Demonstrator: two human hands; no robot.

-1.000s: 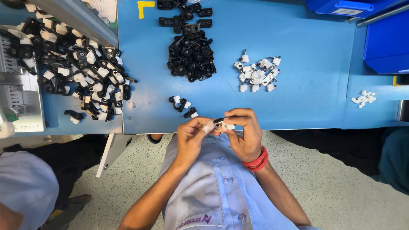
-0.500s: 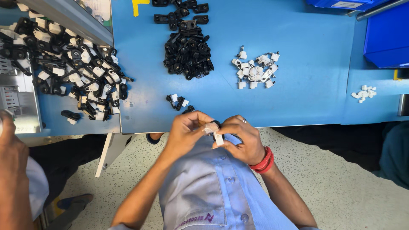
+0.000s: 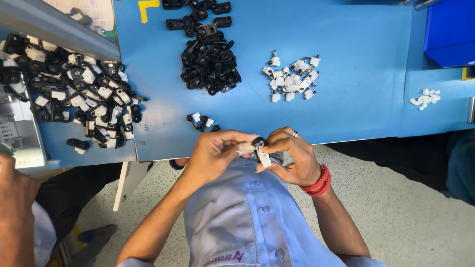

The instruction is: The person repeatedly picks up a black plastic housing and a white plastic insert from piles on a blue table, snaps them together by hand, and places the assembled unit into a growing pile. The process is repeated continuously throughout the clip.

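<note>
A yellow tape corner marker [image 3: 147, 7] is sitting on the blue table [image 3: 356, 109] at the top edge, shaped like an angle. Up in the left corner a pale printed sheet [image 3: 91, 15] is lying, partly cut off. At the far left a grey labelled panel [image 3: 17, 133] is showing, too small to read.

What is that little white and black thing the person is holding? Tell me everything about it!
The small part looks like plastic: a black ring-shaped piece on top with a white tab hanging below, tilted. The left hand and right hand both pinch it with fingertips, just off the edge of the blue table, above the person's light blue shirt.
</note>
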